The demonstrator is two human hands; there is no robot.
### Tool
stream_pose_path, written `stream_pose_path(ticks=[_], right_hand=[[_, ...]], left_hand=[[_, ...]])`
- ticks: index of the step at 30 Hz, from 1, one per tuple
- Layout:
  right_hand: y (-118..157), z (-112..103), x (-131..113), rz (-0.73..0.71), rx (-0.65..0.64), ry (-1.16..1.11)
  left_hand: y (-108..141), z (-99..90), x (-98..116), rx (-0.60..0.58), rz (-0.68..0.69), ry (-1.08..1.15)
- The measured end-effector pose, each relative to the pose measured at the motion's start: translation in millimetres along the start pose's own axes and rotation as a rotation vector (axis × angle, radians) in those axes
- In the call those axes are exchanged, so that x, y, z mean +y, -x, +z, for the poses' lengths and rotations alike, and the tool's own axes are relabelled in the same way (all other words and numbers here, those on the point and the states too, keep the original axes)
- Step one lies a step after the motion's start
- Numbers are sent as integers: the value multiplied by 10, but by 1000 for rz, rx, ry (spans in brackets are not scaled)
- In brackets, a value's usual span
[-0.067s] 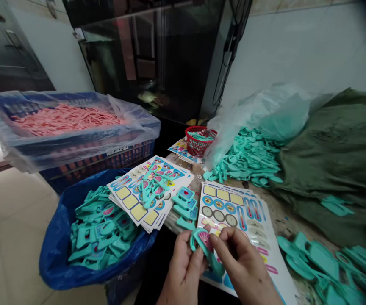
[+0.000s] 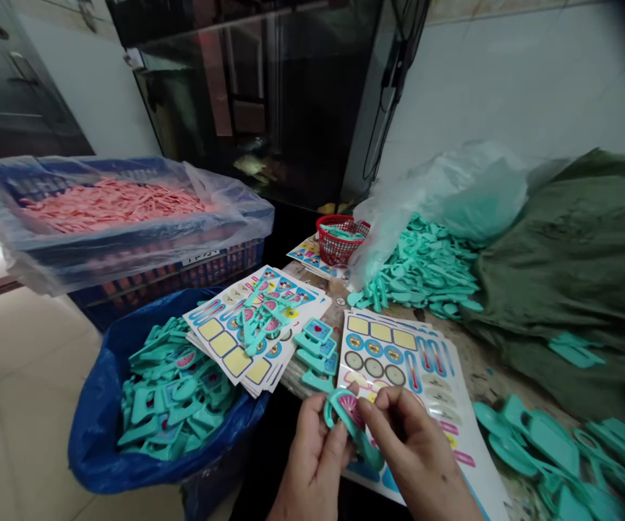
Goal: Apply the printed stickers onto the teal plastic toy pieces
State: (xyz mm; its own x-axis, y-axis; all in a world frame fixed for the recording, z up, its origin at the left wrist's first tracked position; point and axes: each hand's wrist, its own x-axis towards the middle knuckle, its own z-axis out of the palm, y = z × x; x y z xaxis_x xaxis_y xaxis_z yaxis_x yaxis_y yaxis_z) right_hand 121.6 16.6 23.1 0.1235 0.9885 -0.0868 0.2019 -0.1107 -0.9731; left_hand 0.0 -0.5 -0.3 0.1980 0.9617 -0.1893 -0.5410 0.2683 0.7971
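Observation:
My left hand (image 2: 315,452) is closed around a teal plastic toy piece (image 2: 367,452) with a curved, hooked top. On its face is a pink fan-shaped sticker (image 2: 350,409). My right hand (image 2: 413,445) pinches at the piece's right side, its thumb against the sticker's edge; some fingertips are hidden. Under both hands lies a stack of sticker sheets (image 2: 432,362). Just beyond my left hand, a short row of teal pieces with heart stickers (image 2: 317,347) rests on the table. Farther left, several stickered teal pieces (image 2: 269,318) lie on another stack of sheets (image 2: 218,336).
A blue bag (image 2: 92,434) full of teal pieces stands at left, below a plastic-lined blue crate (image 2: 226,260) of pink parts. Behind are a red basket (image 2: 337,250) and a teal heap (image 2: 426,271) spilling from a clear bag. Loose teal parts (image 2: 556,441) and dark green cloth (image 2: 573,275) lie right.

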Motion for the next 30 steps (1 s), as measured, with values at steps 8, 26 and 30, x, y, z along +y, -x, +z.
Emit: stream_pose_path(ticks=[8,26,30], right_hand=[[6,12,-74,-22,5,43],[15,-91,8,-104,-22,448],[-10,-210,116,-184,-21,568]], left_hand=[[22,-9,-11,-7,18,-21],[1,-28,62,-44,23,-135],[-2,-104,51,-11,-1,-285]])
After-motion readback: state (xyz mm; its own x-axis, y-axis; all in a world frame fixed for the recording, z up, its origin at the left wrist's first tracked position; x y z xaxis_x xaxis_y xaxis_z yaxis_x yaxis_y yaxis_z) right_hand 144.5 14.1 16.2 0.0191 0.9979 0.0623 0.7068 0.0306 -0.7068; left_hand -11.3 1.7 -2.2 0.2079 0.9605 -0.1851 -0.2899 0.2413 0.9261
